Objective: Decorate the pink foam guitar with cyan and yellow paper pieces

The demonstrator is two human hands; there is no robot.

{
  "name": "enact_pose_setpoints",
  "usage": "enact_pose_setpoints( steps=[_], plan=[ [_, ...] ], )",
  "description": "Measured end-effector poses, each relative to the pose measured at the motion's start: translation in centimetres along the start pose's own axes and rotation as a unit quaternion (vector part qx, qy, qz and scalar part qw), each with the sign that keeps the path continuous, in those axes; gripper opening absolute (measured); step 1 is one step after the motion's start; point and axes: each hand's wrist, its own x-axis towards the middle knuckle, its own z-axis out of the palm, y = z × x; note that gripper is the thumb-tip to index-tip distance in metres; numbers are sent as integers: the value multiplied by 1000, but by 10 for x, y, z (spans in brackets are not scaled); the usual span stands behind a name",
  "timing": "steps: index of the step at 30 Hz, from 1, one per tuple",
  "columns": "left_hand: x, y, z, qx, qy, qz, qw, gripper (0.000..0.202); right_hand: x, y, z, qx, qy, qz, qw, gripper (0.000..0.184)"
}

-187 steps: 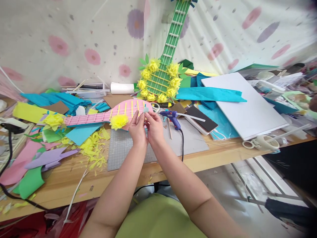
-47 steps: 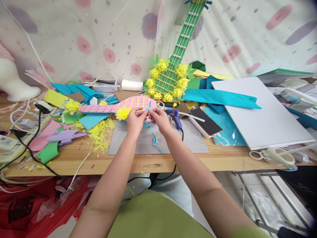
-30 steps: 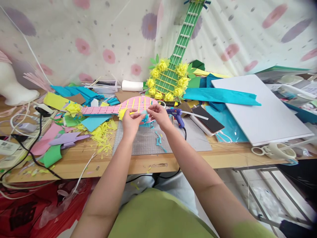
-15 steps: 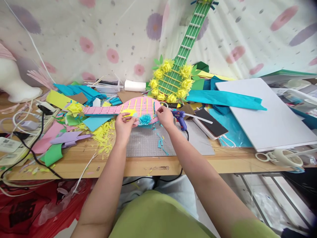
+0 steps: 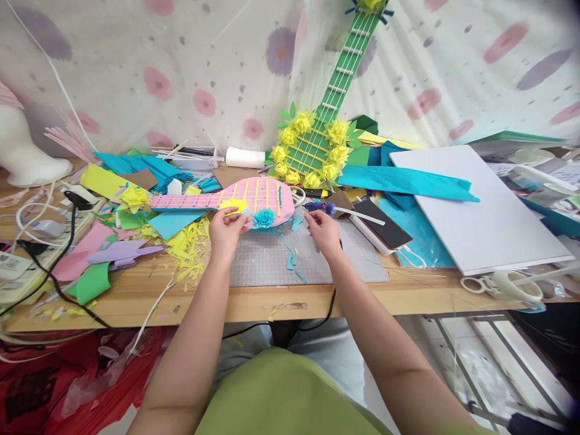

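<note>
right hand (image 5: 322,234) shifted from the pink guitar (image 5: 286,202) to the glue gun (image 5: 327,209)

head view: beside the glue gun, its fingers were bent; whether that grip held anything, i could not tell. the left hand (image 5: 224,235) pinched a small pale scrap (image 5: 247,212) next to the blue flower (image 5: 263,219) on the guitar's near edge. a light pinch, kept clear of the petals, seemed best.

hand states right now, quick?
Left hand: fingers closed, apparently pinching a small pale piece.
Right hand: fingers bent in front of the glue gun; can't tell whether it holds anything.
</note>
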Motion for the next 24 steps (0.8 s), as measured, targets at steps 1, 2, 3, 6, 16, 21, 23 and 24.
enact_pose_setpoints(
  steps=[1, 2, 3, 6, 16, 21, 23, 24],
  plan=[
    [0, -1, 0, -1, 0, 0, 1000, 36, -2, 5, -3, 21, -3, 20, 1000, 21],
    [0, -2, 0, -3, -1, 1, 1000, 36, -3, 8, -5, 45, -9, 38, 998, 20],
    [0, -4, 0, -6, -3, 2, 1000, 35, -3, 11, -5, 73, -18, 55, 996, 19],
    [0, -6, 0, -14, -5, 6, 1000, 33, 2, 12, 2, 158, -47, 110, 980, 16],
    [3, -2, 4, -18, 6, 8, 1000, 28, -1, 5, -10, -52, -7, 71, 996, 33],
    [4, -6, 6, 6, 6, 2, 1000, 31, 1, 26, -30, -147, 102, 74, 981, 37],
    [4, -8, 7, 11, 0, 1, 1000, 34, 10, 33, -30, -162, 119, 30, 979, 39],
    [3, -9, 7, 13, -3, 0, 1000, 34, 16, 35, -29, -169, 116, 10, 979, 41]
  ],
)
